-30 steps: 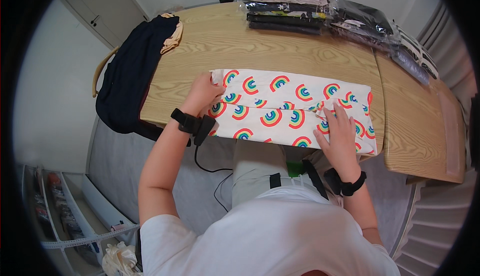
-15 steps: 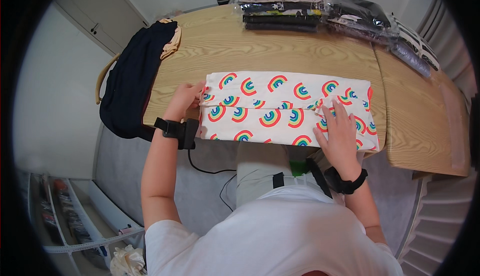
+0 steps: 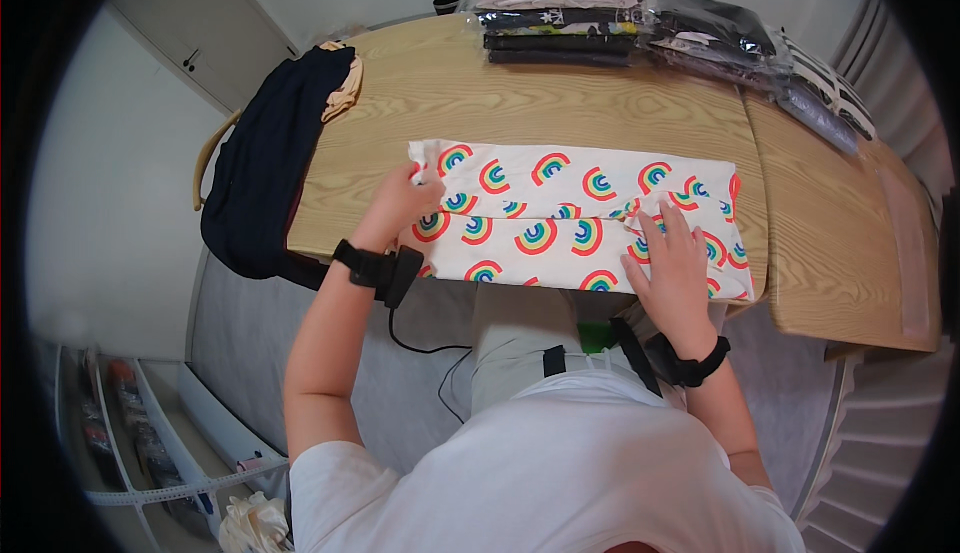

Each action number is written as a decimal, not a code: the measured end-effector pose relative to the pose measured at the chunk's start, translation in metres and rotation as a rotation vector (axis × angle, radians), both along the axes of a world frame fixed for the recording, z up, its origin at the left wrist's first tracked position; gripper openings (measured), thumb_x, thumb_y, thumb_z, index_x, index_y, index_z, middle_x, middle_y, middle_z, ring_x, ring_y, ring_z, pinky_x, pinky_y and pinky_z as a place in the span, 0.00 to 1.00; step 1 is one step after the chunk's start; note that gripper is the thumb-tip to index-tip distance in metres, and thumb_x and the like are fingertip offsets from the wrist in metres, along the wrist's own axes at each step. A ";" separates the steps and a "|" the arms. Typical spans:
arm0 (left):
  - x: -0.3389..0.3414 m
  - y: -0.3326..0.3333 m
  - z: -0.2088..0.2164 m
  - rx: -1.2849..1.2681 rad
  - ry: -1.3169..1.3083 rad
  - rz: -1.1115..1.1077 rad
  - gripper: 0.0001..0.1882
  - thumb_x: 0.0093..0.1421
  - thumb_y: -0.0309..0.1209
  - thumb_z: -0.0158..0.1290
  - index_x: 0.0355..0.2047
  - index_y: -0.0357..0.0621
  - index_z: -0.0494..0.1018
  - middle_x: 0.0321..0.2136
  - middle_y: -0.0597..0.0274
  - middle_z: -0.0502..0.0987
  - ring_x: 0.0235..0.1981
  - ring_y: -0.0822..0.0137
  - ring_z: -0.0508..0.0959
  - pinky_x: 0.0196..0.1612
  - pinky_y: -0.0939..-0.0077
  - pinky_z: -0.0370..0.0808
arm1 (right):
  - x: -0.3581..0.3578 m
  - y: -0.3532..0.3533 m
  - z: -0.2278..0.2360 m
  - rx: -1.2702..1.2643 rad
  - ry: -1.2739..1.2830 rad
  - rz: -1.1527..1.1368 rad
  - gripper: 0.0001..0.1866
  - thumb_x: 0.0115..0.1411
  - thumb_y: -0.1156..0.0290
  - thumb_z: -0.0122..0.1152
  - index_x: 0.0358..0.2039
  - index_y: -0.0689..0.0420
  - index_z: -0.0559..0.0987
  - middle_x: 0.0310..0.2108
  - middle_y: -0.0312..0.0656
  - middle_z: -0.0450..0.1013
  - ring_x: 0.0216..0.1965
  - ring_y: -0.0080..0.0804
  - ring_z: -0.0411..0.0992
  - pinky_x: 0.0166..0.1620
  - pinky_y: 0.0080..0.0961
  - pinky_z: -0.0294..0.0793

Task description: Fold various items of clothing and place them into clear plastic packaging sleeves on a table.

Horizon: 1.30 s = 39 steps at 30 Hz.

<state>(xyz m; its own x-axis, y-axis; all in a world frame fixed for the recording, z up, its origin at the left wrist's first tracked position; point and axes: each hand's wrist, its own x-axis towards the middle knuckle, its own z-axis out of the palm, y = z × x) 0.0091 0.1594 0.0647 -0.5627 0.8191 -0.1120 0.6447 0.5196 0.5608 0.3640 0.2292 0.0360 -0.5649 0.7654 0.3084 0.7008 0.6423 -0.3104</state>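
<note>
A white garment with a rainbow print [image 3: 540, 193] lies folded into a long rectangle along the table's near edge. A seam or fold line runs across its middle. At its left end my left hand [image 3: 412, 196] pinches the fabric edge, lifting that end slightly and turning it inward. My right hand [image 3: 675, 263] rests flat on the right part of the garment with its fingers spread. Each wrist wears a black strap with a small device.
Folded clothes in clear bags [image 3: 560, 23] are stacked at the table's far side, with more bagged garments [image 3: 715, 33] to their right. Dark navy clothing [image 3: 265, 168] hangs over the table's left edge. A shelf unit [image 3: 160, 433] with compartments stands lower left; a black cable [image 3: 425, 350] hangs below the table.
My left hand has moved to the right, bringing the garment's left edge up and inward. My right hand stays in nearly the same place.
</note>
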 end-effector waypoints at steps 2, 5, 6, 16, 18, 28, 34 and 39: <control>-0.007 -0.003 -0.006 0.230 -0.406 0.161 0.32 0.50 0.36 0.60 0.51 0.27 0.66 0.37 0.51 0.77 0.33 0.67 0.77 0.36 0.74 0.74 | 0.001 -0.001 -0.001 0.006 -0.005 -0.010 0.27 0.53 0.60 0.61 0.52 0.57 0.69 0.60 0.51 0.57 0.61 0.46 0.55 0.59 0.53 0.53; -0.009 -0.008 0.003 0.343 -0.840 0.047 0.26 0.53 0.31 0.58 0.51 0.36 0.65 0.41 0.57 0.75 0.40 0.69 0.76 0.42 0.76 0.73 | 0.003 0.003 -0.005 0.054 -0.014 -0.009 0.28 0.53 0.58 0.60 0.52 0.56 0.69 0.58 0.51 0.58 0.60 0.45 0.56 0.57 0.52 0.56; -0.012 -0.011 0.006 0.371 -0.956 -0.007 0.21 0.54 0.26 0.55 0.49 0.38 0.66 0.42 0.58 0.75 0.41 0.67 0.76 0.44 0.73 0.74 | 0.002 0.002 -0.005 0.053 -0.025 -0.037 0.28 0.53 0.58 0.60 0.52 0.56 0.69 0.58 0.51 0.58 0.60 0.45 0.56 0.57 0.52 0.56; -0.022 -0.005 0.016 0.320 -1.169 -0.172 0.25 0.58 0.31 0.50 0.56 0.39 0.62 0.51 0.56 0.71 0.53 0.63 0.70 0.57 0.66 0.63 | 0.004 0.003 -0.007 0.070 0.041 0.002 0.27 0.53 0.58 0.60 0.51 0.56 0.70 0.58 0.51 0.59 0.60 0.45 0.57 0.58 0.50 0.56; -0.022 -0.005 0.014 0.332 -1.171 -0.196 0.26 0.58 0.31 0.49 0.57 0.39 0.60 0.52 0.56 0.70 0.53 0.62 0.69 0.57 0.66 0.62 | 0.004 0.002 -0.007 0.074 0.038 -0.001 0.27 0.53 0.58 0.60 0.51 0.56 0.70 0.58 0.51 0.59 0.60 0.45 0.57 0.58 0.50 0.56; -0.009 -0.007 0.021 0.460 -1.124 -0.101 0.35 0.54 0.20 0.49 0.62 0.40 0.50 0.55 0.53 0.65 0.53 0.61 0.69 0.54 0.65 0.67 | 0.001 0.001 -0.005 0.051 0.010 -0.021 0.26 0.54 0.58 0.58 0.52 0.56 0.70 0.58 0.50 0.59 0.60 0.44 0.56 0.59 0.51 0.54; -0.018 -0.017 0.009 0.150 -0.698 0.183 0.30 0.50 0.14 0.50 0.55 0.37 0.57 0.40 0.49 0.72 0.38 0.62 0.76 0.37 0.71 0.76 | 0.001 0.001 -0.004 0.027 0.011 0.015 0.27 0.53 0.60 0.60 0.53 0.55 0.70 0.59 0.49 0.58 0.61 0.43 0.56 0.59 0.50 0.54; -0.024 -0.019 0.013 0.228 -0.795 0.254 0.25 0.53 0.23 0.55 0.51 0.31 0.61 0.38 0.51 0.74 0.34 0.65 0.77 0.36 0.73 0.76 | 0.002 0.001 -0.002 0.014 0.009 0.036 0.27 0.55 0.59 0.59 0.54 0.54 0.69 0.60 0.51 0.57 0.61 0.44 0.56 0.59 0.51 0.53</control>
